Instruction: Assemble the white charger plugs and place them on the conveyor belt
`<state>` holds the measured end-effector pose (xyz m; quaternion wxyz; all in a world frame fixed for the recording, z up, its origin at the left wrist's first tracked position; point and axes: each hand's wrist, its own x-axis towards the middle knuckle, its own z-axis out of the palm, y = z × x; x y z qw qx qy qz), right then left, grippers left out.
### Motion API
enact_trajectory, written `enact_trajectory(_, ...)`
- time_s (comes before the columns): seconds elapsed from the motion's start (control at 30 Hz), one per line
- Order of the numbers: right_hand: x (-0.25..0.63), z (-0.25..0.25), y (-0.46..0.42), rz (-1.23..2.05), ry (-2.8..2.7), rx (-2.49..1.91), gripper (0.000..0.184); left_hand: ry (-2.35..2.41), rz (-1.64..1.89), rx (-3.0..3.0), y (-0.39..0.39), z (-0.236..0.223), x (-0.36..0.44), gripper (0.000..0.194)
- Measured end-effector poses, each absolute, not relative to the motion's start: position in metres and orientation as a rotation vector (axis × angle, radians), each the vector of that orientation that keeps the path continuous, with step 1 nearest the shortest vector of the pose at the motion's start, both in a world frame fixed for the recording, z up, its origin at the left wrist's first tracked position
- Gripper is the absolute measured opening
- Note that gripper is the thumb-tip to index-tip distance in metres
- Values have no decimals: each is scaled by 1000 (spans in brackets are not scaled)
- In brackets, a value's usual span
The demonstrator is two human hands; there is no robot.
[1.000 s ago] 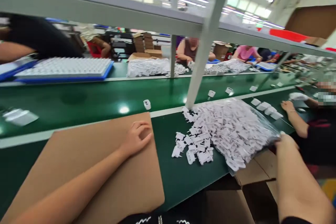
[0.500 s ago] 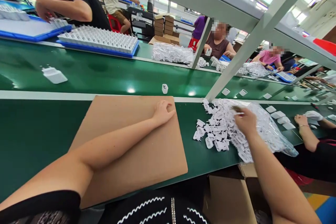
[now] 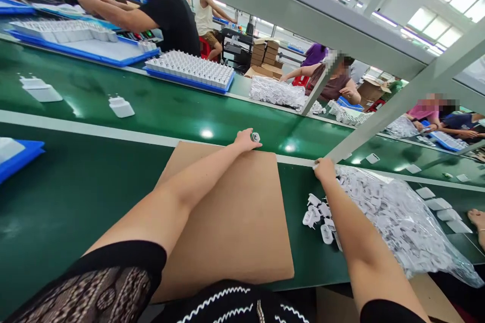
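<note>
At the far edge of the cardboard sheet (image 3: 235, 212), my left hand (image 3: 244, 140) reaches over the green belt. Its fingers close round a small white charger housing (image 3: 255, 137), whose open end faces right. My right hand (image 3: 325, 169) is closed beside the foot of the slanted metal post, just left of a clear plastic bag (image 3: 409, 227) of white plug parts. A whitish bit shows at its fingertips; what it is stays unclear. Loose white plug parts (image 3: 318, 212) lie below that hand, partly hidden by my right forearm.
White chargers with pins (image 3: 122, 106) lie on the green belt (image 3: 170, 111). A blue tray (image 3: 22, 159) juts in at left. Across the belt, co-workers sit by trays of upright chargers (image 3: 191, 68). The metal post (image 3: 379, 111) slants overhead. Another person's hand (image 3: 477, 219) is at right.
My left hand has gone from resting on the cardboard to gripping the charger housing at the belt. My right hand has moved left from the parts pile to the post. The view has shifted.
</note>
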<state>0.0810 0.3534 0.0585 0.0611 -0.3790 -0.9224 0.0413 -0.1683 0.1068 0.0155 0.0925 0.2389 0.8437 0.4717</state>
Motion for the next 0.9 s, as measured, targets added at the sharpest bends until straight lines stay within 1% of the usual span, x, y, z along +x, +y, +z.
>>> enact_trajectory(0.07, 84, 66, 351, 300, -2713, -1137, 31, 2473, 1380, 740, 108, 15, -170, 50)
enact_trajectory(0.13, 87, 73, 340, 509, -2629, -1086, 34, 2488, 1388, 744, 105, 15, -165, 41)
enact_trajectory(0.23, 91, 76, 305, 857, -2569, -937, 35, 2563, 1404, 858, 90, 16, -139, 46)
enact_trajectory(0.3, 97, 74, 273, 1262, -2495, -789, 33, 2552, 1402, 984, 73, 17, -110, 51)
enact_trajectory(0.37, 104, 70, 243, 1929, -2195, -587, 32, 2466, 1395, 1017, 54, 17, -76, 54)
enact_trajectory(0.4, 108, 68, 229, 2196, -2012, -498, 32, 2421, 1386, 992, 44, 17, -60, 54)
enact_trajectory(0.43, 111, 66, 217, 2388, -1849, -434, 32, 2387, 1368, 962, 36, 17, -44, 55)
enact_trajectory(0.47, 114, 64, 207, 2485, -1750, -404, 33, 2373, 1342, 936, 29, 18, -30, 55)
enact_trajectory(0.53, 116, 61, 192, 2526, -1680, -402, 36, 2404, 1280, 906, 18, 20, -10, 57)
enact_trajectory(0.63, 116, 56, 178, 2468, -1726, -446, 46, 2447, 1235, 890, 7, 20, 4, 66)
enact_trajectory(0.73, 115, 49, 171, 2337, -1800, -478, 49, 2285, 1364, 903, -3, 15, 5, 79)
enact_trajectory(0.77, 115, 46, 170, 2249, -1840, -492, 48, 2195, 1414, 911, -6, 12, 4, 77)
enact_trajectory(0.8, 115, 44, 169, 2138, -1887, -506, 45, 2113, 1454, 919, -9, 9, 4, 70)
enact_trajectory(0.87, 116, 40, 168, 1873, -2003, -517, 37, 2009, 1507, 932, -13, 3, 3, 47)
enact_trajectory(0.9, 118, 39, 167, 1723, -2066, -508, 33, 1987, 1531, 943, -15, 0, 3, 39)
